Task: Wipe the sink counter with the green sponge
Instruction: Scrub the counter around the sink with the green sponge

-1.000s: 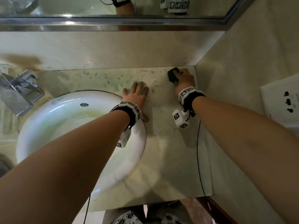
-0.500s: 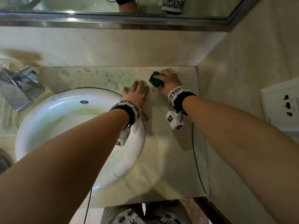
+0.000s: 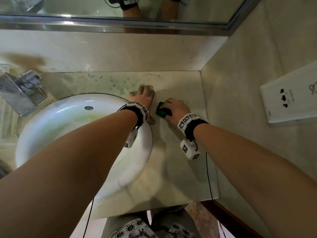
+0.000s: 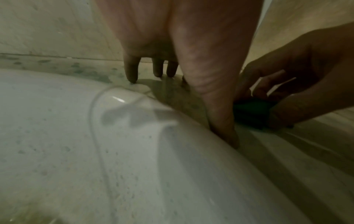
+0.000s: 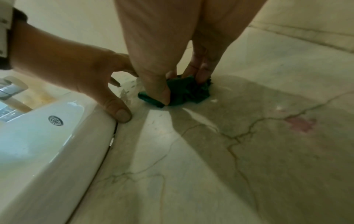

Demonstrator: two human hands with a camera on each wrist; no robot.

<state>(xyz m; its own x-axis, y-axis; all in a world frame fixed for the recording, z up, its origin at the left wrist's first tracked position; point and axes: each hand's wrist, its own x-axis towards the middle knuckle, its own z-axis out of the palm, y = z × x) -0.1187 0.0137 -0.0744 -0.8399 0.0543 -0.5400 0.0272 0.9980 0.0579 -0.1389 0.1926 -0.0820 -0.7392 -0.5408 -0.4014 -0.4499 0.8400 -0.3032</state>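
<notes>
The green sponge [image 3: 162,110] [image 5: 184,92] [image 4: 250,113] lies crumpled on the pale marble counter [image 3: 180,169] [image 5: 210,151] just right of the white basin [image 3: 82,134]. My right hand [image 3: 175,109] [image 5: 182,81] grips it from above, thumb on the near side and fingers curled over the far side, pressing it onto the stone. My left hand [image 3: 144,98] [image 4: 162,72] rests flat on the counter beside the basin rim, fingers straight and spread, thumb [image 5: 118,112] against the rim, holding nothing. The two hands nearly touch.
Green spots [image 3: 116,83] speckle the counter behind the basin. A chrome tap [image 3: 20,93] stands at the left. Walls close the back and right sides; a white socket plate [image 3: 291,97] hangs on the right wall. A mirror [image 3: 120,7] runs above. A reddish stain [image 5: 300,124] marks the cracked stone.
My right hand has dragged the sponge from the back right corner leftward and toward me, ending beside my left hand. The left hand has stayed planted on the counter.
</notes>
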